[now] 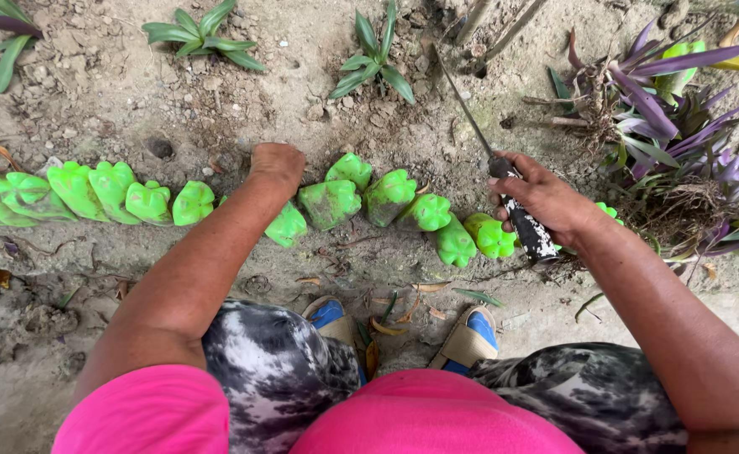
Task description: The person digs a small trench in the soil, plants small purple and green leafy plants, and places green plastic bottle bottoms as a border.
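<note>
The bare earth bed [117,92] filled most of the view, with three green rosette plants [197,32] along its far edge and one clump of purple-leaved plants [680,109] at the right. Across it ran a row of green plastic bottle bottoms [75,189], sunk upside down in the soil so that nothing showed inside them; about fourteen could be counted, eight to the left of the left arm and six to the right, the last few curving toward the person. The left hand [277,164] was closed into a loose fist, knuckles pressed on the soil in the gap in the row, beside a muddy bottle bottom [329,204]; whether it held anything could not be told. The right hand [546,202] was wrapped tightly round the dark handle of a long knife [504,181], whose thin blade ran up and to the left, its tip over the soil well beyond the row. Two blue-and-tan sandals [470,336] stood just below.
</note>
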